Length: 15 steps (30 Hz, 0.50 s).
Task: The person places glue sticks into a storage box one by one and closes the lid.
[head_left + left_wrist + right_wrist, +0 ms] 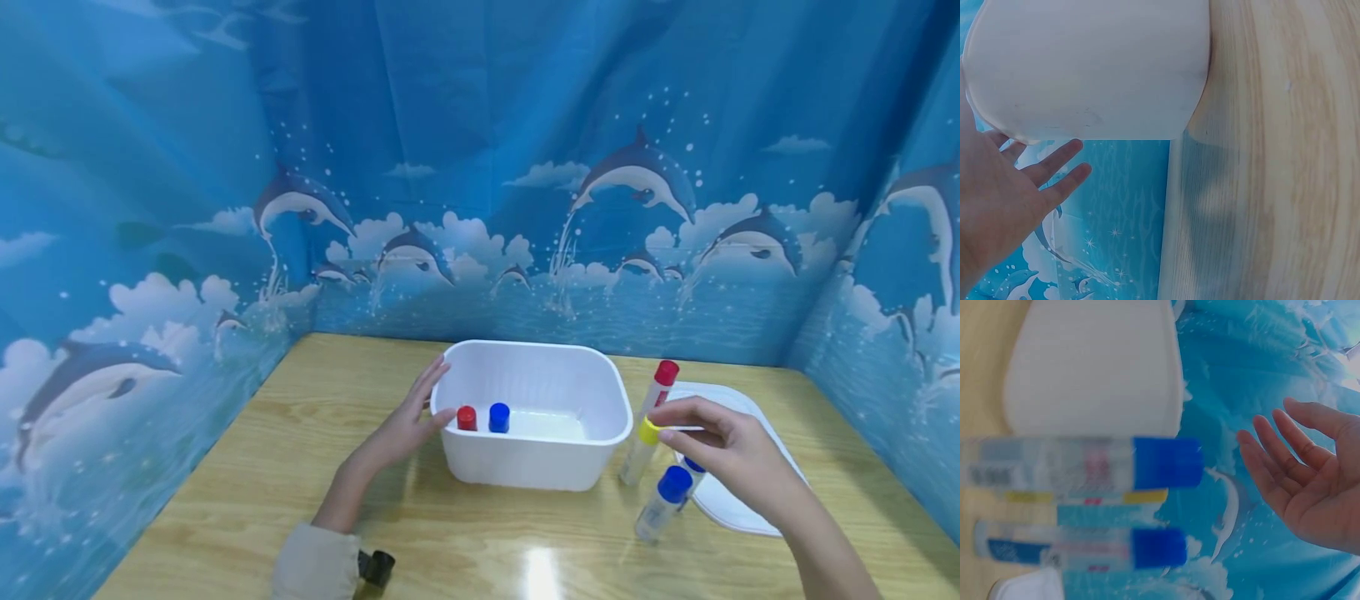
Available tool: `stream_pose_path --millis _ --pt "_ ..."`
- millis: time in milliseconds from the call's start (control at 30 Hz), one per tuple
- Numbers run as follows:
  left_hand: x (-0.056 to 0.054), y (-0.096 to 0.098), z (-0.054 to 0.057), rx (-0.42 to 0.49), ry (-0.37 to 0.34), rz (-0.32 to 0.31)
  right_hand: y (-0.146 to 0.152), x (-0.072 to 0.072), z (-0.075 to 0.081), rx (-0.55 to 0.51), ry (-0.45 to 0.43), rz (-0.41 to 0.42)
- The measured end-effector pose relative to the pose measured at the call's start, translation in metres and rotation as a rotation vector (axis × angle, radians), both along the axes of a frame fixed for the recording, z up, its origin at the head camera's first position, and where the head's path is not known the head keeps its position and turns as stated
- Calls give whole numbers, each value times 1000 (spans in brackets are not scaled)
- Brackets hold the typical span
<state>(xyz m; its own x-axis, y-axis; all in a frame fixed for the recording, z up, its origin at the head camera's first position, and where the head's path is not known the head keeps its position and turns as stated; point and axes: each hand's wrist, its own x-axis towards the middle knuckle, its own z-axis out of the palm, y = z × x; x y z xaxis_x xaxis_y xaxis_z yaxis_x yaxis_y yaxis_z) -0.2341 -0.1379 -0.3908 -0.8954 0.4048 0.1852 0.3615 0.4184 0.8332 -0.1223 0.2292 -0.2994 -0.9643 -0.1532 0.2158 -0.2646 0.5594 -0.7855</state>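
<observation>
A white plastic bin stands mid-table, with a red-capped tube and a blue-capped tube inside. My left hand rests at its left rim, fingers extended along the outside, thumb at the front corner. To the bin's right, my right hand is close over a clear glue-stick-like tube with a yellow cap. In the right wrist view that hand's fingers are loosely bent, apart from the tubes. A red-capped tube stands behind; two blue-capped tubes stand nearer me.
A white lid-like tray lies flat on the wooden table, under my right hand. A blue dolphin-print curtain closes off the back and both sides. A small black object shows beside the left sleeve.
</observation>
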Motion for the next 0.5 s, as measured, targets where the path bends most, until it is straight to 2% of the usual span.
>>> stream_pose_path --millis 233,367,500 --pt "1 0 1 -9 -2 7 19 8 -22 16 -51 -86" --pt "1 0 1 -14 9 6 22 11 -32 -8 -57 -83" --pt "1 1 1 -9 12 0 24 14 -41 -10 -21 -53"
